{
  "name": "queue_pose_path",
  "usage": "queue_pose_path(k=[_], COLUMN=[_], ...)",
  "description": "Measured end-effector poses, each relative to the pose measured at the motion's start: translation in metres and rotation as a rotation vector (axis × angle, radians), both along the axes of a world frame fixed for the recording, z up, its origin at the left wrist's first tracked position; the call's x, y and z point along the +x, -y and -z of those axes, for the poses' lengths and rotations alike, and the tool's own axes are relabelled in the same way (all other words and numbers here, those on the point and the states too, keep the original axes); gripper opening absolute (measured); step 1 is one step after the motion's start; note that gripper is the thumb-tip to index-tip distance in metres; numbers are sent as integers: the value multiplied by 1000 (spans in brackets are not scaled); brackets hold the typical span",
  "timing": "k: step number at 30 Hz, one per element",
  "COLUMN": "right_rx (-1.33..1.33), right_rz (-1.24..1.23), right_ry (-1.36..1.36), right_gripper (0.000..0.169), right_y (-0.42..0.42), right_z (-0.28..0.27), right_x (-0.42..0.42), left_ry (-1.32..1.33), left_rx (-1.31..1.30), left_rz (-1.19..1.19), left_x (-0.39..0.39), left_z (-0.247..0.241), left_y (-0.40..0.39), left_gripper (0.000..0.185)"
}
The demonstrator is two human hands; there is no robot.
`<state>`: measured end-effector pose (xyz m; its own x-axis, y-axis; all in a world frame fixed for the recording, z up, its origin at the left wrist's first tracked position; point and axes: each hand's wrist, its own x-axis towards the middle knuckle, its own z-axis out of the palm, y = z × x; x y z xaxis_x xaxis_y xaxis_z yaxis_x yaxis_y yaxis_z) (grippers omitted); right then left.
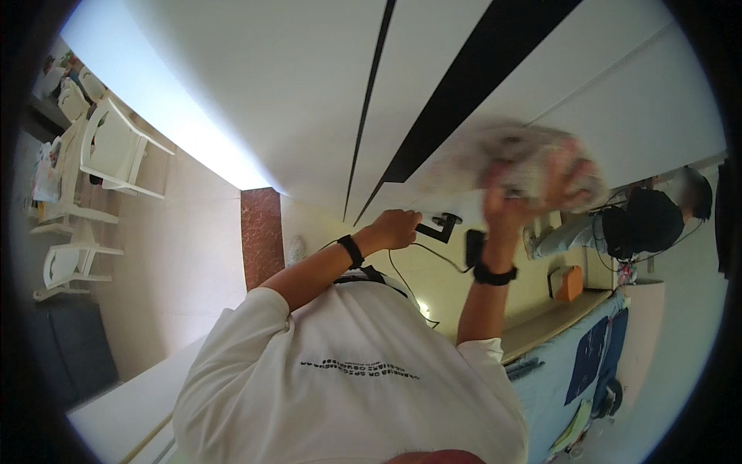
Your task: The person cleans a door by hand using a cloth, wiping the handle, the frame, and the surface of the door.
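A white door (278,75) with black vertical stripes (458,87) stands before me. My left hand (397,229) is closed around the free end of the black lever door handle (439,232). My right hand (516,200) holds a pale, pinkish crumpled cloth (516,151) against the door's surface, up and to the right of the handle. Motion blurs both the cloth and the fingers on it, so their exact grip is hard to make out. Each wrist wears a black band. A thin dark cable (437,249) hangs near my waist, below the handle.
A person (643,223) in dark top and jeans is at the right. Below them are an orange case (568,283) and a bed (542,394) with blue bedding and clothes. White chairs (116,148) stand on the left, beyond a reddish-brown stone threshold (260,238).
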<state>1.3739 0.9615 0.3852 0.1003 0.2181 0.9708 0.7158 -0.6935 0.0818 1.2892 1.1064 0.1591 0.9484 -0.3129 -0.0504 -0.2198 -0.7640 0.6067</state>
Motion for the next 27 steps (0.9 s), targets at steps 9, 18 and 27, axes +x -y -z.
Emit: queue_pose_path(k=[9, 18, 27], right_rx=[-605, 163, -231], right_rz=[-139, 37, 15], right_ry=[-240, -66, -299], right_gripper=[61, 60, 55], right_y=[-15, 35, -2], right_z=[48, 8, 92], right_x=[-20, -2, -27], left_ry=[-72, 21, 90], left_rx=[44, 7, -6], left_rz=[35, 49, 90], left_x=[-4, -4, 6], left_z=[-27, -1, -3], left_y=[-7, -3, -8], left_gripper=[29, 29, 37])
